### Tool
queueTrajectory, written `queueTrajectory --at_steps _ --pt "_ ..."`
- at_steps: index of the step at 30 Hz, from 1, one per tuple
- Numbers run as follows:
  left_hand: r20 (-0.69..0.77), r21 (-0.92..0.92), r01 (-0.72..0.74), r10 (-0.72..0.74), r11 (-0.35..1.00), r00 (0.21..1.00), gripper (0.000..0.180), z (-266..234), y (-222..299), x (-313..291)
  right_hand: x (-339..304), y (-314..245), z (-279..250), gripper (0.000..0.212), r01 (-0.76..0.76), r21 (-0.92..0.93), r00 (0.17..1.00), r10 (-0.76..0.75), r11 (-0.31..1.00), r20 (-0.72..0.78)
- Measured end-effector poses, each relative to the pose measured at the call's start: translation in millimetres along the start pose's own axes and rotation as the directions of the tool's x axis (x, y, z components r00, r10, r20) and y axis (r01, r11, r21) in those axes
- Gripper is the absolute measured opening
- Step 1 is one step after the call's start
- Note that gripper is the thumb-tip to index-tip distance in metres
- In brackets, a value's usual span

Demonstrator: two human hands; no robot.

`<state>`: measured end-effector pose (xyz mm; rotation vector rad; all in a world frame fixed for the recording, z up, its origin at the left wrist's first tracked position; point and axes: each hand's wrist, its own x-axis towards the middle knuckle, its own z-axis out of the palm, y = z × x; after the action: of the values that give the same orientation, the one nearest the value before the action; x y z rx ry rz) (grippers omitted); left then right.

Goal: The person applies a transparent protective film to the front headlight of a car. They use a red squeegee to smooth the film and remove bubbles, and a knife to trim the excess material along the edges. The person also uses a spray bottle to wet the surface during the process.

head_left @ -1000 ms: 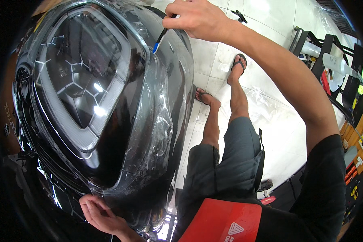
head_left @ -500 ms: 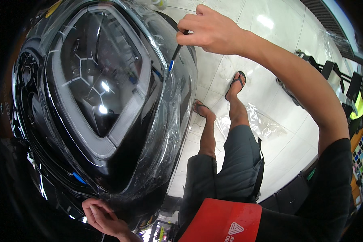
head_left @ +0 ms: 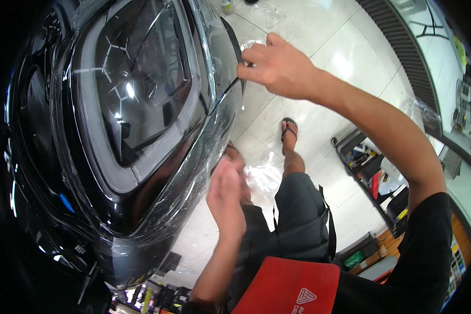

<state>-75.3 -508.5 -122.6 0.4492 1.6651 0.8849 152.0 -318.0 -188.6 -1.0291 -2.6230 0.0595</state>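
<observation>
My right hand (head_left: 272,65) is closed around a slim black stick-like tool (head_left: 226,94). Its far end meets the edge beside the headlight (head_left: 141,99) of a black car, where clear plastic film (head_left: 220,133) covers the bodywork. I cannot make out the tool's tip. My left hand (head_left: 226,186) is raised beside the film-covered corner, in front of my legs. Motion smears its fingers, so whether they hold anything is unclear. The film looks wrinkled and glossy along the car's side and hangs loosely near the corner.
A red pouch-like panel (head_left: 288,288) hangs at my waist. Crumpled clear film (head_left: 264,172) lies on the tiled floor by my feet. A black tool cart (head_left: 369,172) stands to the right. A blue piece (head_left: 67,203) sits on the car's front.
My left hand has moved up and right from the car's lower front to beside its corner. My right hand sits slightly lower in view, still holding the tool. The view has shifted.
</observation>
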Motion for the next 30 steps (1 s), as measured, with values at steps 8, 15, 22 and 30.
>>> queueTrajectory --at_steps 8,15,22,30 --pt "-0.273 -0.498 -0.051 -0.101 0.866 0.957 0.048 80 11 26 0 14 -15 0.014 0.07 -0.046 0.986 -0.062 0.997 0.157" --pt "-0.371 -0.614 -0.244 -0.001 0.75 0.929 0.042 103 5 30 5 17 -28 0.015 0.104 -0.036 0.973 -0.095 0.994 0.209" --pt "-0.387 -0.683 -0.281 -0.007 0.675 0.922 0.036 126 12 35 17 13 -49 0.02 0.139 -0.102 0.936 -0.098 0.985 0.338" --pt "-0.336 -0.761 -0.299 0.044 0.576 0.941 0.023 118 -1 50 29 8 -72 0.016 0.125 -0.086 0.893 -0.074 0.988 0.443"
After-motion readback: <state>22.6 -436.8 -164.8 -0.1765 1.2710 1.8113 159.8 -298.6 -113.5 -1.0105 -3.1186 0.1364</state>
